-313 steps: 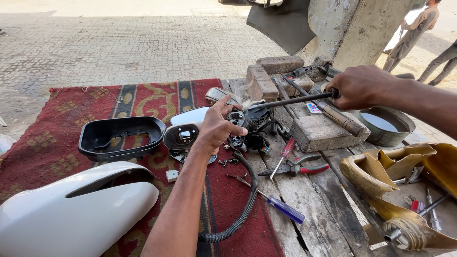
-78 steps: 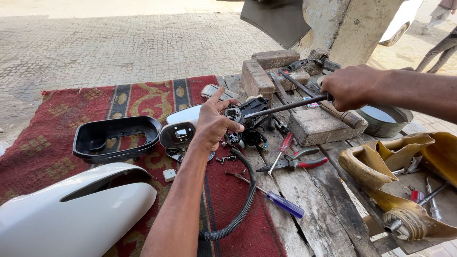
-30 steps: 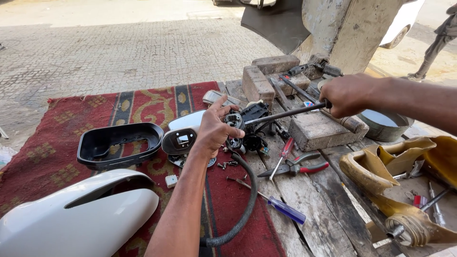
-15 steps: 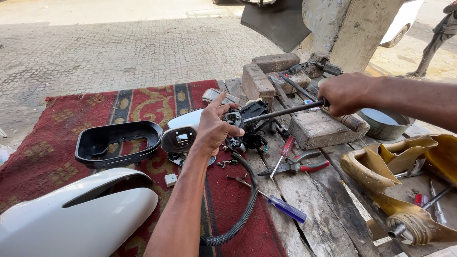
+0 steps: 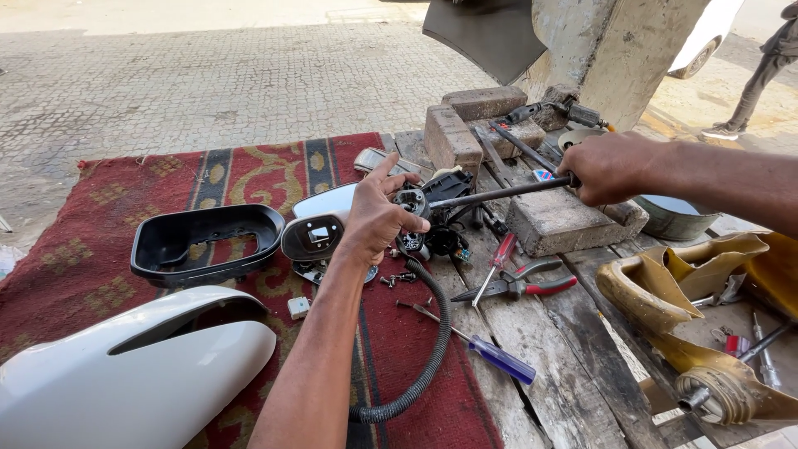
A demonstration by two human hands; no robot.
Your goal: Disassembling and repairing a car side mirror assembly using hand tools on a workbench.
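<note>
My left hand [image 5: 376, 218] grips a small black mirror mechanism [image 5: 424, 218] at the edge of a red patterned rug [image 5: 100, 199]. My right hand [image 5: 609, 167] is closed on the handle end of a long dark screwdriver [image 5: 499, 192] whose tip meets the mechanism. A black corrugated cable [image 5: 420, 357] runs from the mechanism down across the rug. Several loose screws [image 5: 397, 278] lie just below my left hand.
A black mirror frame [image 5: 208, 243], a white mirror shell [image 5: 125, 382] and a mirror glass [image 5: 324, 202] lie on the rug. Red-handled pliers [image 5: 524, 287], a blue screwdriver [image 5: 490, 353], bricks [image 5: 565, 220], a metal bowl [image 5: 669, 216] and a yellow part [image 5: 682, 291] sit on wooden planks. A person's legs [image 5: 761, 71] stand at far right.
Both hands stay on the mechanism and the screwdriver. The view has shifted only slightly between frames.
</note>
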